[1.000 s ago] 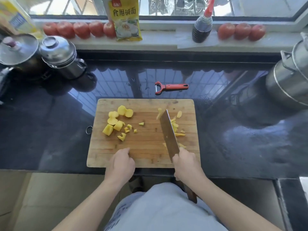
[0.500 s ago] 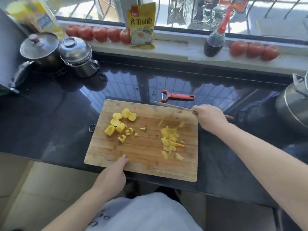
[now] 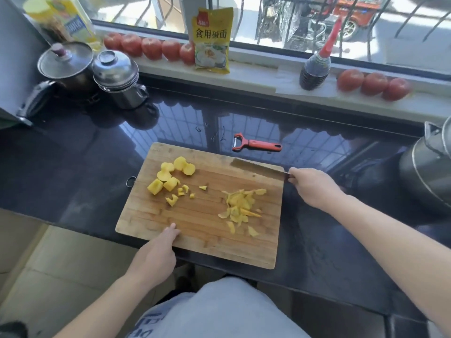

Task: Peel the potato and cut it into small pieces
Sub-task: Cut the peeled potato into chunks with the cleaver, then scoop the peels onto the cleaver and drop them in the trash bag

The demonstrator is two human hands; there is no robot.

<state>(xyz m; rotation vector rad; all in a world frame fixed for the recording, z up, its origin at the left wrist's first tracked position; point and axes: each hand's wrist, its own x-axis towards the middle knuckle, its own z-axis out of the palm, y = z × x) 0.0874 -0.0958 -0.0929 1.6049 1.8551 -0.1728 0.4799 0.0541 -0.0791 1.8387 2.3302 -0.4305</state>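
1. The black countertop (image 3: 73, 152) runs across mid-frame, with bare stretches left and right of the board.
2. The wooden cutting board (image 3: 202, 228) sits at centre, its near corner overhanging the counter edge.
3. The right hand (image 3: 314, 187) grasps the cleaver (image 3: 256, 165), which lies along the board's far edge, its long axis running left-right.
4. The left hand (image 3: 156, 254) rests on the board's near edge, fingers loose.
5. Potato chunks (image 3: 170, 178) lie upper left on the board; thin slices (image 3: 240, 208) lie to the right.

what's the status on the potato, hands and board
Right hand grips knife, blade flat at board's far edge. Left hand holds cutting board near edge. Potato chunks left, peels right. Nothing in the way.
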